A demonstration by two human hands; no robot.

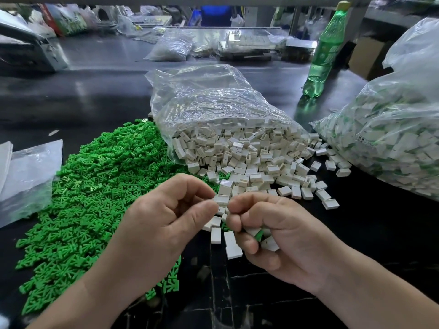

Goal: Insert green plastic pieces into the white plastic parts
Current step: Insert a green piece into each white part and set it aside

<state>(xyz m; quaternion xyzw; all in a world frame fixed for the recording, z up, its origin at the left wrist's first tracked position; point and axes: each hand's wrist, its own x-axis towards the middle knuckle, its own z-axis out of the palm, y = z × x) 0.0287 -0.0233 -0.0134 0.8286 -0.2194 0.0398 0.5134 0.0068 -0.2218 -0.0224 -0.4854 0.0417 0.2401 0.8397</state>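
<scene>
At a dark workbench, your left hand (pixel 171 214) pinches one white part (pixel 222 199) between thumb and forefinger. Your right hand (pixel 273 229) meets it fingertip to fingertip, its lower fingers curled round a green piece (pixel 259 234) and several spare white parts (pixel 269 244). The green pile (pixel 90 191) lies outside your left knuckles, and loose white parts (pixel 261 176) spill from a clear bag (pixel 213 110) just beyond your fingertips. Whether a green piece already sits inside the pinched part cannot be told. The likely risk is the crowded right palm: shifting grip to push could drop spares, or a tilted green piece could jam in the slot.
</scene>
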